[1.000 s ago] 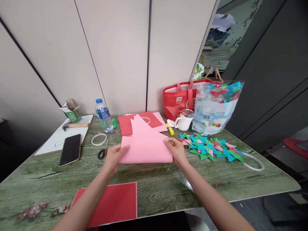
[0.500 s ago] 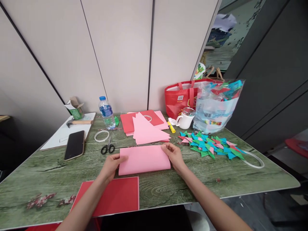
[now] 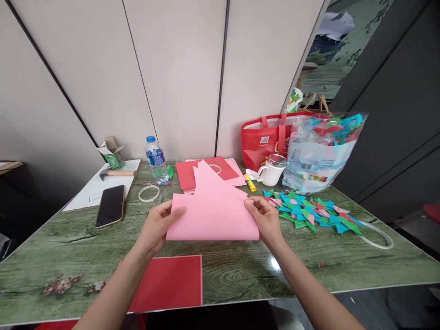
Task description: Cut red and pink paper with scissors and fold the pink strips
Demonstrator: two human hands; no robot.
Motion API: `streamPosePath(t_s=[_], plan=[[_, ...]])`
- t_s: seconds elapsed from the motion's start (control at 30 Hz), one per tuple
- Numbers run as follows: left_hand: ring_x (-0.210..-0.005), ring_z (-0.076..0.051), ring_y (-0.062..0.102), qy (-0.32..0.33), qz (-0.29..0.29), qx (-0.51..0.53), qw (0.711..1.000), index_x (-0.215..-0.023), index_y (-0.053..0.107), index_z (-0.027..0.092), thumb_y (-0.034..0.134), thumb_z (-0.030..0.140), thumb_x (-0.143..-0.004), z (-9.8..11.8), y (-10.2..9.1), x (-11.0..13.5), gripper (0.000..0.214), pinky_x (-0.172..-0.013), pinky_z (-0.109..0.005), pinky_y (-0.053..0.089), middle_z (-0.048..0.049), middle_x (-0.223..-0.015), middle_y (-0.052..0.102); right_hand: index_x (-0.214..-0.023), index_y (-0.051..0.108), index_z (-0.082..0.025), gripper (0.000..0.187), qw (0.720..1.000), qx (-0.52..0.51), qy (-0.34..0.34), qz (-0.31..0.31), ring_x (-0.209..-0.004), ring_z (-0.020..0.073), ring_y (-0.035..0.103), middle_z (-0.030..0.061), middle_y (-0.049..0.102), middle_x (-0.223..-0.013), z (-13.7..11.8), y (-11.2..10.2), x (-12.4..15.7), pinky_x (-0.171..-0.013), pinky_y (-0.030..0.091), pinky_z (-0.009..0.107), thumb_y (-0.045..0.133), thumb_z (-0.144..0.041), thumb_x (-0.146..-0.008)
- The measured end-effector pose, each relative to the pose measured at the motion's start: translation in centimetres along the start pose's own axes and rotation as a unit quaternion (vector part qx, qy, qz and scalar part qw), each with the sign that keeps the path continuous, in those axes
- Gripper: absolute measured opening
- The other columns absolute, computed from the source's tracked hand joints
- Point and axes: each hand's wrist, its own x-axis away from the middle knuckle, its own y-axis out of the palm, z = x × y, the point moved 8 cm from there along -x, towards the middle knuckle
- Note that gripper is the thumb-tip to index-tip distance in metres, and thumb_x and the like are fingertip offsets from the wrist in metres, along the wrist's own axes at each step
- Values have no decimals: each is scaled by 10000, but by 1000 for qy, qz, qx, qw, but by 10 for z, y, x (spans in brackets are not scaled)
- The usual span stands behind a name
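Note:
Both my hands hold a folded pink paper sheet lifted off the green wood-grain table. My left hand grips its left edge with thumb on top. My right hand pinches the upper right corner, fingers closed on it. Behind the sheet lies a pile of pink paper triangles on red and pink sheets. A red square sheet lies at the table's near edge under my left forearm.
Folded coloured paper pieces are heaped at right by a white cord loop. A white mug, a yellow glue stick, a red bag and a plastic bag stand behind. Phone, tape ring, bottle sit left.
The pink sheet lay flat on the table half a second ago; now both hands have raised it and tilted it up, hiding the scissors behind it.

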Motion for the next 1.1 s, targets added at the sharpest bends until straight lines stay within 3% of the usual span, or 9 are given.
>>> streamPosePath(t_s=[0.13,0.27,0.53,1.1], plan=[[-588,-161,591,8,25,-5,1000,-897,710,145,757,410,-566,3,0,-6,427,-490,-220,433,-75,-754,707,-713,608,-191,271,1000,13,-5,5,-621,136,489,13,587,-693,1,-1,-3,-537,377,240,687,-440,-643],[-505,-116,522,46,89,-15,995,-805,732,151,738,436,-578,8,-7,-9,365,-434,-191,373,-25,-624,676,-719,610,-196,249,1000,7,-8,2,-630,136,493,13,584,-705,3,-3,-4,-548,384,240,682,-426,-657],[-642,-171,585,110,147,-36,982,-769,746,179,764,367,-554,18,-13,-4,286,-522,-234,428,-41,-744,719,-734,618,-200,221,1000,3,-17,10,-656,143,495,10,580,-704,4,-8,-1,-584,387,248,682,-401,-670],[-628,-175,618,116,143,-1,983,-726,741,173,805,301,-489,29,-15,8,277,-565,-267,483,-60,-714,725,-739,624,-203,220,999,-37,-18,11,-658,142,499,11,581,-710,-8,-10,5,-589,396,248,698,-392,-654]])
